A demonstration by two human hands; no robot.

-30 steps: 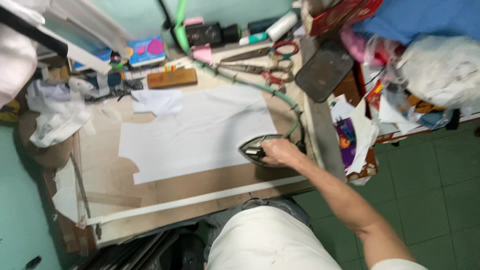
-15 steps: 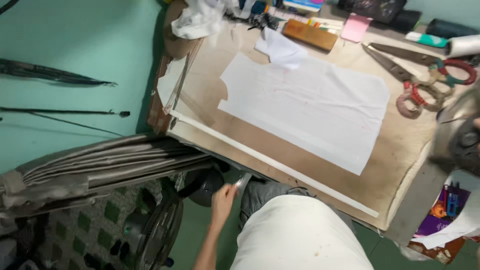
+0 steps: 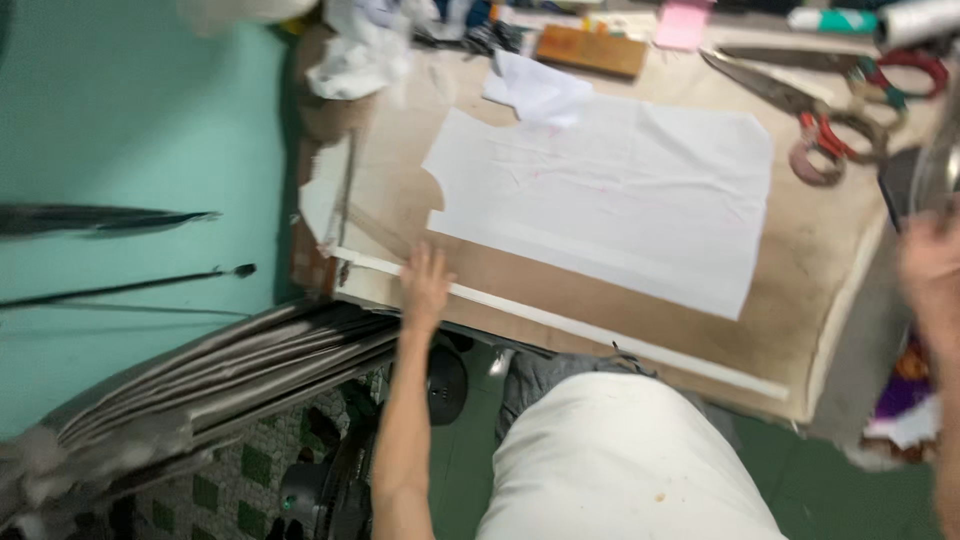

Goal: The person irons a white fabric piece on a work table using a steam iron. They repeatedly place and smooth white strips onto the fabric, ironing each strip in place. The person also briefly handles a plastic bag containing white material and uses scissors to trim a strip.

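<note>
White cut fabric panel lies flat, creased, on brown board. Left hand open, fingers spread on board's near edge, just beside panel. Right hand blurred, grip unreadable.

A person in a white top with small stains, grey trousers, both forearms bare of sleeves.

Brown padded counter with a white strip along its near edge. Flat on it lies a white cut fabric piece, a smaller white scrap touching its far corner. Along the far side: wooden block, pink pad, crumpled white cloth, two pairs of red-handled scissors.
</note>
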